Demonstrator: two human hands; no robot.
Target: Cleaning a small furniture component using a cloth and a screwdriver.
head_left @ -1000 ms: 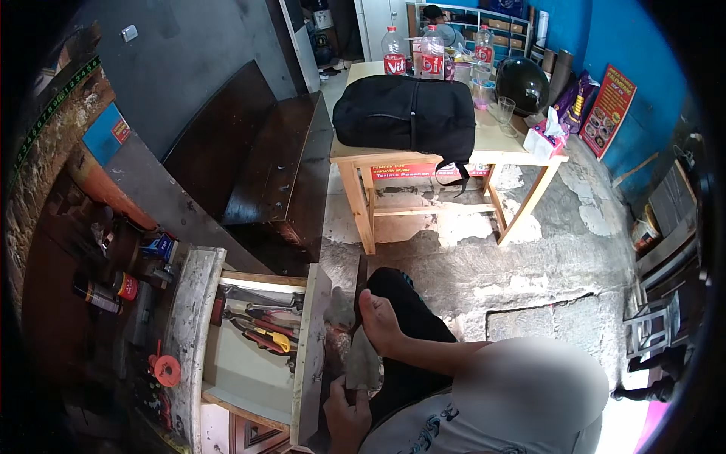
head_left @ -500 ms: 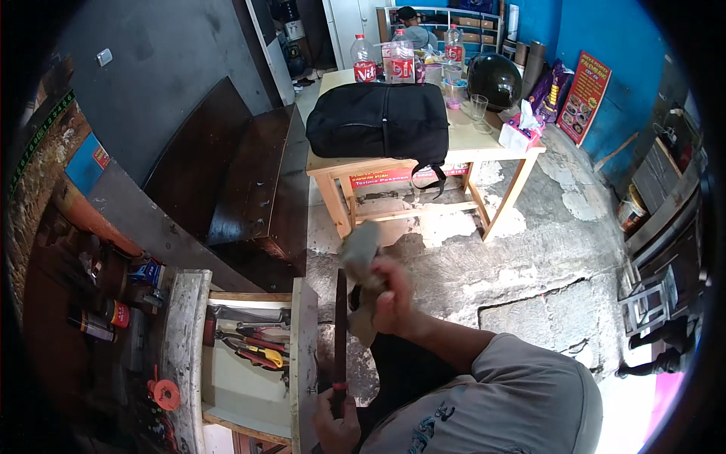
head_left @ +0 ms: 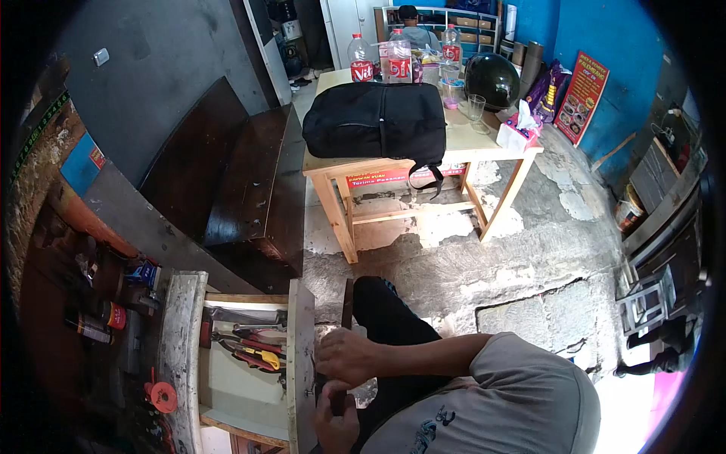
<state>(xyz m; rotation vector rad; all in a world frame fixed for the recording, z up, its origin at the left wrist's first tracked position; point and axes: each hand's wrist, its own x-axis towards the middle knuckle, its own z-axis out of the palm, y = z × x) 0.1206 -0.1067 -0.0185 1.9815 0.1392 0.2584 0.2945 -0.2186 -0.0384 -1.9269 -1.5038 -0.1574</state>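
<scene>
My left hand [head_left: 337,425], at the lower edge beside the open drawer, is closed around the lower end of a long, narrow, dark blade [head_left: 348,301]. The blade points away from me, and its far end shows above my hands. Just ahead of the left hand, my right hand [head_left: 348,359] is closed over the blade's lower part; what its fingers hold is hidden. The pulled-out drawer [head_left: 240,401] is left of both hands. Inside it lie a yellow-handled tool [head_left: 270,359], several red-handled tools [head_left: 246,349] and other hand tools.
A wooden table [head_left: 484,135] ahead bears a black bag [head_left: 374,121], plastic bottles [head_left: 361,60], a dark helmet [head_left: 491,81] and a tissue box [head_left: 519,137]. A dark bench [head_left: 242,200] stands left. A red reel [head_left: 162,396] lies on the worn counter. Another person [head_left: 412,29] sits far back.
My right hand came down from above the floor to the blade beside my left hand. The blurred grey thing it held up no longer shows. My left hand stayed near the drawer front.
</scene>
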